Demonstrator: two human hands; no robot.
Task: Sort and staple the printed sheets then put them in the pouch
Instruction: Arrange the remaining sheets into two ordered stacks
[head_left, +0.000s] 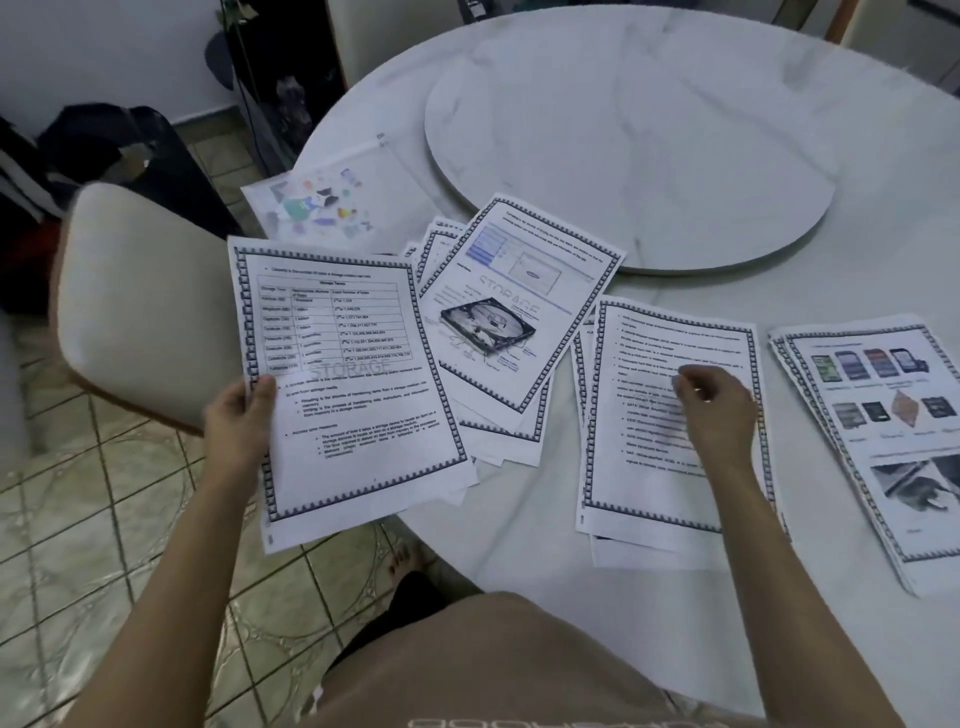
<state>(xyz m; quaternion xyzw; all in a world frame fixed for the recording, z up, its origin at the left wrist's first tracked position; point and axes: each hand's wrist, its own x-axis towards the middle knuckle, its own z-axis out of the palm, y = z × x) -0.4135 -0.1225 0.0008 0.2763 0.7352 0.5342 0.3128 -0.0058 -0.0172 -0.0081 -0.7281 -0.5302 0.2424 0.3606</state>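
My left hand (240, 418) grips the left edge of a printed sheet with a table and text (353, 384), holding it up off the table's near-left edge. Behind it lies a loose pile topped by a sheet with a hard-drive picture (511, 306). My right hand (714, 408) hovers with loosely curled fingers over a text-only pile (654, 457) in front of me; nothing shows in it. A third pile, with phone and memory-card pictures (883, 415), lies at the right. The clear pouch with coloured stickers (332, 202) lies at the table's far left edge. No stapler is visible.
The round white marble table (519, 519) carries a raised turntable disc (649, 135) in its middle. A cream padded chair (140, 306) stands at the left over tiled floor. Dark bags sit against the wall at the far left.
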